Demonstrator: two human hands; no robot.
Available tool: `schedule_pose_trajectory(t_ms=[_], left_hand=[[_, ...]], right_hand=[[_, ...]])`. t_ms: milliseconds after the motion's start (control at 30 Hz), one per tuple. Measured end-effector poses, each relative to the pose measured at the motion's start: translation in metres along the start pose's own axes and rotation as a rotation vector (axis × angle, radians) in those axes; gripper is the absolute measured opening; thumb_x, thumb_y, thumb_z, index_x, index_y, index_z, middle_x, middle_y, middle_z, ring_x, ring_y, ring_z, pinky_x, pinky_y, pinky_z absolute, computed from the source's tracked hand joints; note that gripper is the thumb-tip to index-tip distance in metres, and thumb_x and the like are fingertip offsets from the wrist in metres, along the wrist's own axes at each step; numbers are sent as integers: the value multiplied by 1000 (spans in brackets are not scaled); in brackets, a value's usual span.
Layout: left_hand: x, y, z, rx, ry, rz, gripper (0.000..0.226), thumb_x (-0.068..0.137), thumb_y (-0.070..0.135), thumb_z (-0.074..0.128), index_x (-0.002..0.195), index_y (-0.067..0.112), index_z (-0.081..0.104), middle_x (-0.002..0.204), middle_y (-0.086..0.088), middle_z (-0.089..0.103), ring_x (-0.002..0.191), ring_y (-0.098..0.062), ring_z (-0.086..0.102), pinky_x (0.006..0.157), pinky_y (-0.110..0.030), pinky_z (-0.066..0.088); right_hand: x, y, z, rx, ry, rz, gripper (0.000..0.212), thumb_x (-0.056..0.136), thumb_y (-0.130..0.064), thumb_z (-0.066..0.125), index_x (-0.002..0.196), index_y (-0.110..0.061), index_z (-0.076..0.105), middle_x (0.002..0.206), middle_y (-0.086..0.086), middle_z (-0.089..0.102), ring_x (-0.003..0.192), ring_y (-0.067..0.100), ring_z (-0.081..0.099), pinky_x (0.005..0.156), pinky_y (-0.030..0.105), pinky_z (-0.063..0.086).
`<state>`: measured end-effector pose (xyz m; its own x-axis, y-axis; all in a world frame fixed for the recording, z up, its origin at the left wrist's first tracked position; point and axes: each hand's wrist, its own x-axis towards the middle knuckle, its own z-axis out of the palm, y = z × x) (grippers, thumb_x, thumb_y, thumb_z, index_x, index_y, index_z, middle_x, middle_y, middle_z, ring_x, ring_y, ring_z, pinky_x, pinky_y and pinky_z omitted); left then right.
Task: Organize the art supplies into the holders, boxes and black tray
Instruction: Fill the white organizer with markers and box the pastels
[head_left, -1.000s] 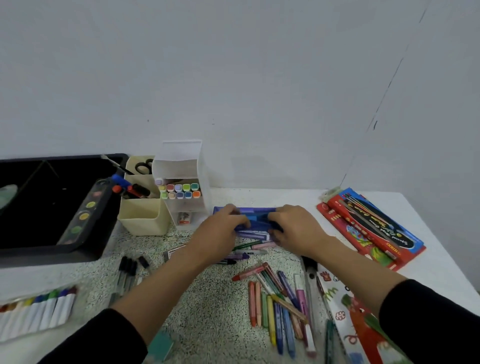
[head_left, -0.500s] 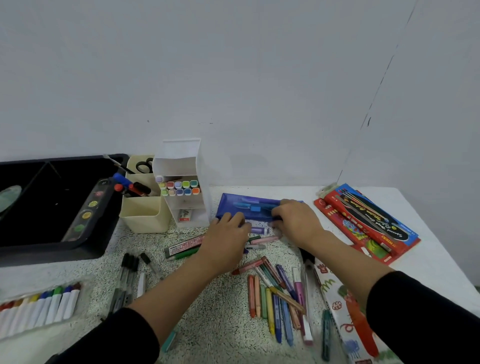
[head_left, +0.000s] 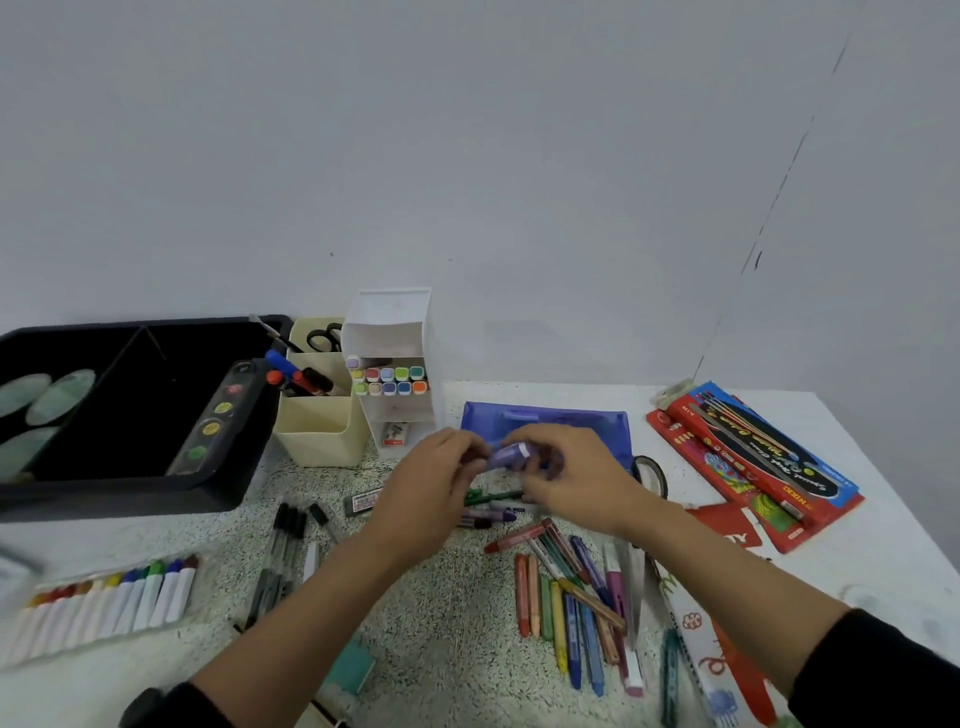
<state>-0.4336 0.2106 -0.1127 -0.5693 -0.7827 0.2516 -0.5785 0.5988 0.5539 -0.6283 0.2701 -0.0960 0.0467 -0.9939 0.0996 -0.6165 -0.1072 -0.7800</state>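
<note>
Left grip (head_left: 431, 493) and right grip (head_left: 576, 478) both pinch a purple marker (head_left: 511, 456). A blue pouch (head_left: 545, 418) lies just behind at 12 o'clock, loose crayons (head_left: 566, 608) at 5 o'clock.

A plain pale wall (head_left: 467, 156) rises behind your white table (head_left: 883, 545); a thin dark crack (head_left: 759, 257) slants above the table's right end.

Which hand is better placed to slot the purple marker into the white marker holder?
Probably the left hand. Both hands grip the purple marker, but the white marker holder stands on the left hand's side, close beyond its knuckles; the right hand would have to reach across.
</note>
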Motion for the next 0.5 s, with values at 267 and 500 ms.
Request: schedule_pose_trajectory(t_ms=[267, 500], left_hand=[[-33, -3, -61, -108, 123, -35, 6, 96, 28, 62, 102, 26, 66, 95, 17, 61, 85, -1, 55, 66, -10, 41], [-16, -37, -129, -158, 420, -36, 17, 100, 24, 58, 116, 30, 61, 103, 12, 56, 80, -2, 53, 66, -11, 41]], right_hand=[[8, -41, 27, 56, 68, -155, 18, 98, -34, 63, 111, -25, 71, 92, -12, 62, 86, 10, 63, 75, 26, 52], [29, -84, 34, 187, 378, -297, 19, 96, -35, 64, 101, -18, 71, 89, -10, 66, 87, 21, 70, 71, 45, 55]])
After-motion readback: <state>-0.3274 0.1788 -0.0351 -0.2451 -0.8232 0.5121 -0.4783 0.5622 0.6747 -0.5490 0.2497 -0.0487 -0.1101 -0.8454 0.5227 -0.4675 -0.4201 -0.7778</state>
